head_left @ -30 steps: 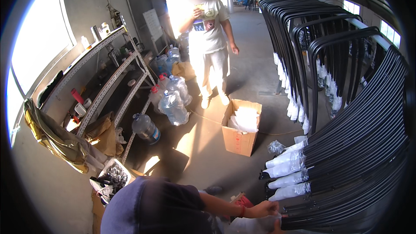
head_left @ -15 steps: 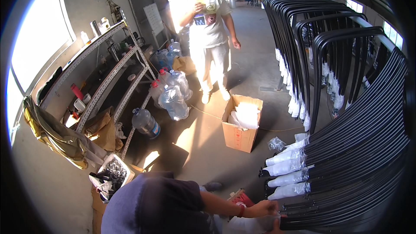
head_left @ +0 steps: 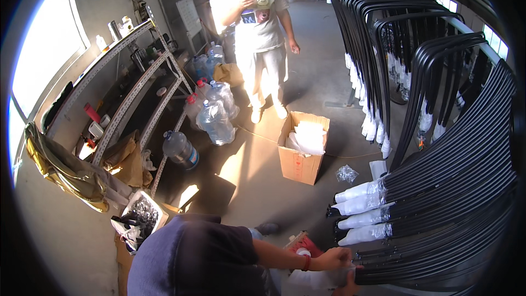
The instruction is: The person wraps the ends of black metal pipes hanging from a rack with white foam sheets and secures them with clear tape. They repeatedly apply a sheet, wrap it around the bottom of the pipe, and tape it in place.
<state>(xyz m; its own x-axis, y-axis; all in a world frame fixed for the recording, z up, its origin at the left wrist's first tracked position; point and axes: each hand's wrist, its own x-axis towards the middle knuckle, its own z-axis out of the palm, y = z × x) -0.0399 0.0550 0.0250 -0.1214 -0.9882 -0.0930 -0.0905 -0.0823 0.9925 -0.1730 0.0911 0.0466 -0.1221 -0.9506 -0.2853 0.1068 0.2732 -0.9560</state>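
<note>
My left hand point(head_left: 333, 259), with a red band at the wrist, reaches right to the ends of a bundle of long black tubes point(head_left: 422, 272). Its fingers are pinched on a translucent white plastic sleeve point(head_left: 323, 279) at those ends. Just below, my right hand point(head_left: 348, 286) grips the same plastic, partly cut off by the lower edge. Above my hands, other tube ends are wrapped in white plastic covers point(head_left: 359, 206). Beside my left wrist lies a red and white item point(head_left: 304, 244), half hidden.
A cardboard box point(head_left: 298, 165) with white sheets stands on the floor. Another person point(head_left: 262, 27) stands beyond it, one hand raised. Water jugs point(head_left: 181, 151) stand by the metal shelf point(head_left: 131, 85). A rack of bent black tubes point(head_left: 378, 49) fills the right. A crumpled clear plastic piece point(head_left: 346, 174) lies nearby.
The view has tipped down slightly, so the scene sits higher. More of my right hand shows beside the tube ends. My left hand stays at the plastic sleeve.
</note>
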